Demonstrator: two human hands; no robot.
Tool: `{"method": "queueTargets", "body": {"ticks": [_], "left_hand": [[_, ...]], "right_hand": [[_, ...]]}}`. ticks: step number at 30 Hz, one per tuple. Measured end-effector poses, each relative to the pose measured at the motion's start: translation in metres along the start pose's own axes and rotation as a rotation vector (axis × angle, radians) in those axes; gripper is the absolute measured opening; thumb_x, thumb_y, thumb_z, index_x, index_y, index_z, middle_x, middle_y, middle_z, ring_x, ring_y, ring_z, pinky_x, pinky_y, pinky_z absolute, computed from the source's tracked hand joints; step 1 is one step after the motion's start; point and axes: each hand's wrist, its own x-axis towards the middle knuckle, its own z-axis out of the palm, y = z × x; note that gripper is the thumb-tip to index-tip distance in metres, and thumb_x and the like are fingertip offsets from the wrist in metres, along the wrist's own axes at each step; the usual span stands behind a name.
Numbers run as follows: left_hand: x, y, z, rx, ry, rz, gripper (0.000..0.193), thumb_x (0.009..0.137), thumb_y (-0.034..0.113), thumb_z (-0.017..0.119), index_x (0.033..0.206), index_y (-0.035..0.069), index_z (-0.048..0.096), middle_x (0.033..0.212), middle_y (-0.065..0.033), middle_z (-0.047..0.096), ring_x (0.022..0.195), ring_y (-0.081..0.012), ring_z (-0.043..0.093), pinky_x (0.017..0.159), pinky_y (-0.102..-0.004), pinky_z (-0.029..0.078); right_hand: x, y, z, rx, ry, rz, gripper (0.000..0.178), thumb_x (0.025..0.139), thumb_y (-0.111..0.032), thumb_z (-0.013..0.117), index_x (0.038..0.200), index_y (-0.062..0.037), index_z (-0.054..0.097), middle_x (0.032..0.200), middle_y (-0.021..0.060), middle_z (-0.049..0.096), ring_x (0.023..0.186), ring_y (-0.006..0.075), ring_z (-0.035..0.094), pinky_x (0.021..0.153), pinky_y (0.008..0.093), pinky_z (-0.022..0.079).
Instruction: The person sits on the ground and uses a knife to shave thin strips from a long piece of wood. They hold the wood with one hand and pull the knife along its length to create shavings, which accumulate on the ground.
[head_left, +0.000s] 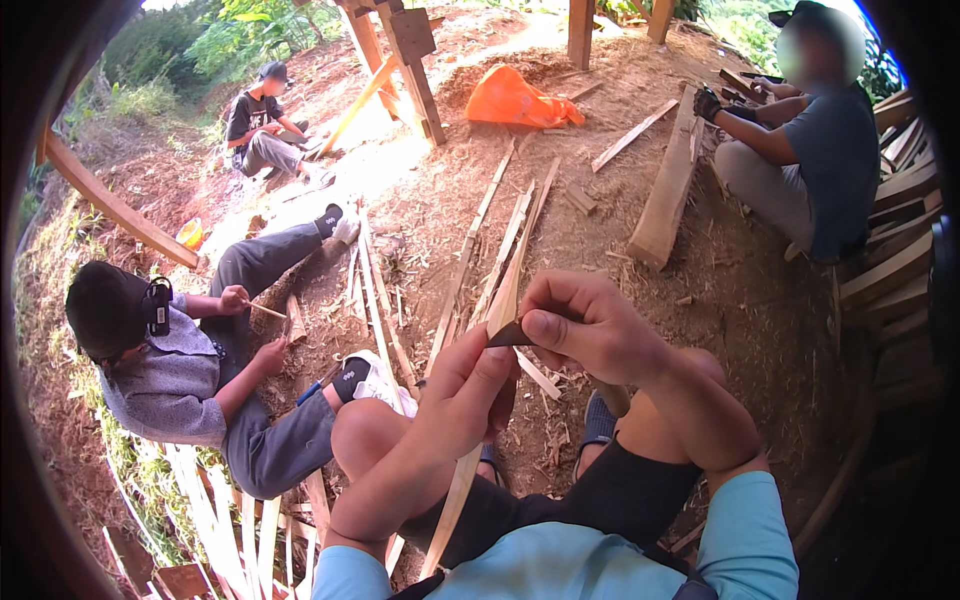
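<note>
My left hand (468, 385) grips a long pale bamboo strip (507, 290) that runs from below my knees up and away over the ground. My right hand (585, 325) is closed around a dark knife blade (511, 336) whose tip rests against the strip just above my left thumb. Both hands meet over my bare knees. The knife's handle is hidden inside my right fist.
A person in a grey shirt (170, 375) sits at left whittling a thin stick. Another person (262, 120) crouches far back, a third (815, 150) sits at right by stacked planks (900, 240). Bamboo strips (470, 250), a thick plank (665, 195) and an orange bag (515, 100) lie on the dirt.
</note>
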Motion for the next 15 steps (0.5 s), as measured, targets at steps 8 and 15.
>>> {"method": "queueTargets", "body": {"ticks": [8, 15], "left_hand": [[0.002, 0.005, 0.001, 0.017, -0.054, 0.007, 0.029, 0.096, 0.031, 0.039, 0.088, 0.005, 0.048, 0.050, -0.0007, 0.045, 0.036, -0.0072, 0.043, 0.032, -0.0190, 0.031], [0.002, 0.005, 0.000, -0.043, -0.101, -0.014, 0.029, 0.096, 0.031, 0.038, 0.088, 0.005, 0.048, 0.051, -0.0003, 0.046, 0.037, -0.0068, 0.042, 0.033, -0.0182, 0.031]], "right_hand": [[-0.004, 0.001, -0.003, -0.386, -0.055, -0.179, 0.018, 0.090, -0.018, 0.055, 0.086, -0.0013, 0.053, 0.062, -0.0014, 0.050, 0.058, 0.0037, 0.046, 0.051, 0.0212, 0.038], [-0.002, -0.001, -0.016, -0.178, -0.052, -0.092, 0.018, 0.091, -0.019, 0.054, 0.086, -0.0021, 0.052, 0.066, -0.0026, 0.050, 0.060, 0.0031, 0.045, 0.052, 0.0202, 0.038]]}}
